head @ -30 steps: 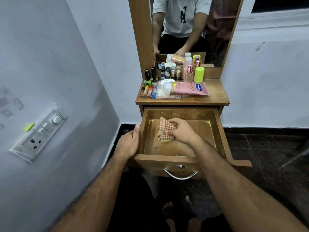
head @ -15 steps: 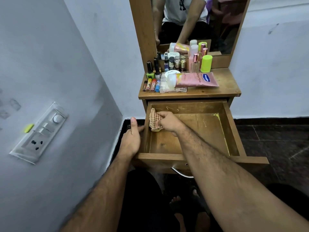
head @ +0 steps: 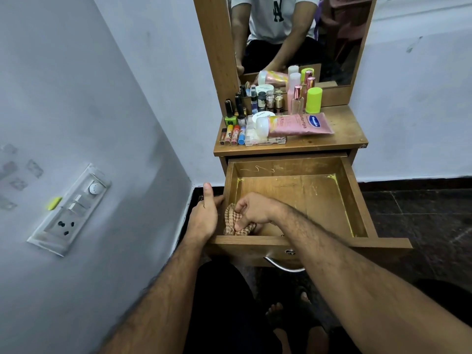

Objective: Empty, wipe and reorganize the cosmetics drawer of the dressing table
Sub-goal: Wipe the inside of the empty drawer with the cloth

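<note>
- Presently, right hand (head: 251, 213): grip curled around checked red-and-cream cloth (head: 236, 224), near-left corner of open wooden drawer (head: 357, 200).
- Left hand (head: 205, 215): grip clasped drawer's left wall.
- Assorted cosmetics (head: 275, 118): stood on counter (head: 342, 131).

You've only got one view here, the wide-angle cam on your head. It looks forward and down, close over the open drawer (head: 301, 200) of the dressing table (head: 339, 134), with the mirror (head: 332, 34) up top and the wall switchboard (head: 69, 210) stretched off left.
</note>
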